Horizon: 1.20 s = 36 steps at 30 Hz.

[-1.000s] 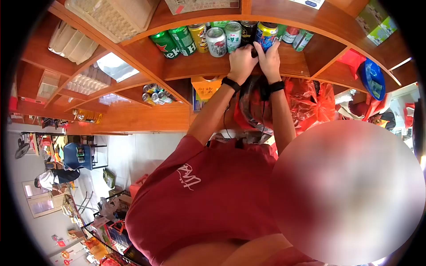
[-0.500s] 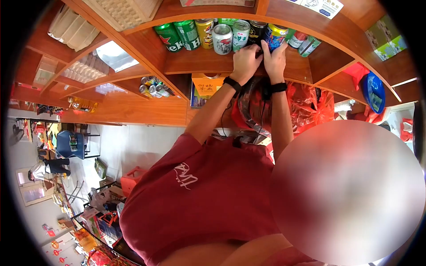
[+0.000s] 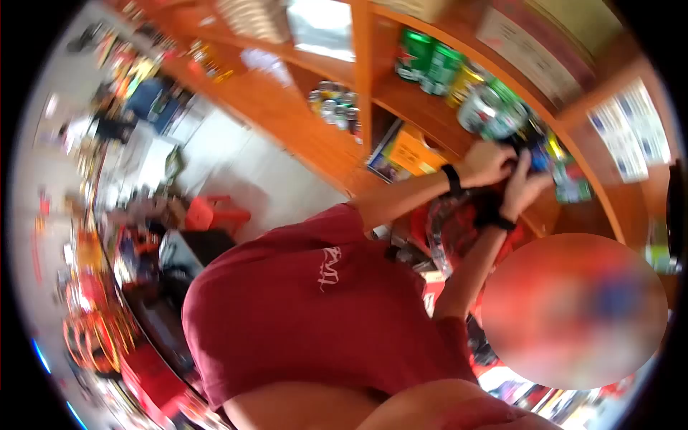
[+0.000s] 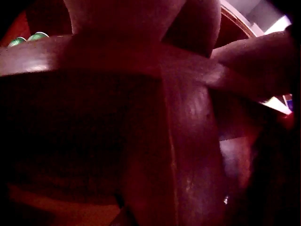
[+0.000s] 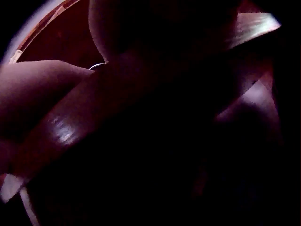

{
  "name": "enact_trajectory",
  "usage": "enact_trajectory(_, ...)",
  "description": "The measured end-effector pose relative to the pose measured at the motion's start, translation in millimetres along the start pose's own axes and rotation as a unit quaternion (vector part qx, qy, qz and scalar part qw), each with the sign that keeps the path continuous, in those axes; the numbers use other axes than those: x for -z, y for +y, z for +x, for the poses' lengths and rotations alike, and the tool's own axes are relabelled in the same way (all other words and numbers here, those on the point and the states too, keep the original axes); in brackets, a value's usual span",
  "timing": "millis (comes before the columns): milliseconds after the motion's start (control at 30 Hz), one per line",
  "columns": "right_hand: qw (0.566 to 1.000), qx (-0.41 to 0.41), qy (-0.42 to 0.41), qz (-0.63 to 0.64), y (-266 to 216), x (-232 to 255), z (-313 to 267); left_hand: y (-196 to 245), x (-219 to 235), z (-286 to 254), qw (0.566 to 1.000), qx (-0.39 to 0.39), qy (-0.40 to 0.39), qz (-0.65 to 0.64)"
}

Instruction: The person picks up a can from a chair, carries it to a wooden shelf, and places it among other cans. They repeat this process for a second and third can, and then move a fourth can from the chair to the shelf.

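Both bare hands reach to a row of drink cans on a wooden shelf in the head view, which is blurred. My right hand grips a blue-and-yellow can, thumb and fingers to either side. My left hand is bent at the front of the row, close to a black can; I cannot tell whether its fingers hold it. Left of these stand a light green can, a white can, a yellow can and green beer cans. Both wrist views are very dark.
The shelf's front edge crosses below the left hand in its wrist view. An orange box sits in the compartment underneath. More cans fill a cubby to the left. A red stool stands on the floor.
The head view has swung round and blurred, so the shelf and cans now appear further right and slanted. Both hands remain at the same part of the can row.
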State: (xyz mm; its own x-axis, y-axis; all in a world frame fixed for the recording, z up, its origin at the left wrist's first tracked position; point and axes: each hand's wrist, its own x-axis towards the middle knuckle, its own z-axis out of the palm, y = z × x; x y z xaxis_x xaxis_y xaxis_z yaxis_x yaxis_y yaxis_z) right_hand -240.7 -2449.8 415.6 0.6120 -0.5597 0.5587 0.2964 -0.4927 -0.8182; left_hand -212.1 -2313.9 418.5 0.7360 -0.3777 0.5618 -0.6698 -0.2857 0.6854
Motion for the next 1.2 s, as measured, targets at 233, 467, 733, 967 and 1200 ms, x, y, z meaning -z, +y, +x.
enact_trajectory(233,0.996,0.059,0.053,-0.052,-7.8,2.1,-27.7,-7.6,83.7,-77.9,0.924,0.127,-0.15,-0.327)
enact_trajectory(467,0.962,0.172,0.197,0.073,-26.5,-35.0,-95.3,-195.4,159.3,-333.7,0.965,0.147,-0.215,-0.013)
enact_trajectory(733,0.962,0.035,-0.239,0.131,-111.7,-155.9,-245.7,-240.9,311.9,-588.1,0.716,0.611,-0.253,0.223)
enact_trajectory(967,0.761,-0.049,-0.643,0.068,-38.2,-337.2,-416.6,-225.8,392.8,-686.9,0.689,0.708,-0.112,0.109)
enact_trajectory(1200,0.528,-0.086,-0.842,-0.074,84.3,-423.2,-529.5,-206.9,471.8,-713.4,0.728,0.674,0.004,0.121)
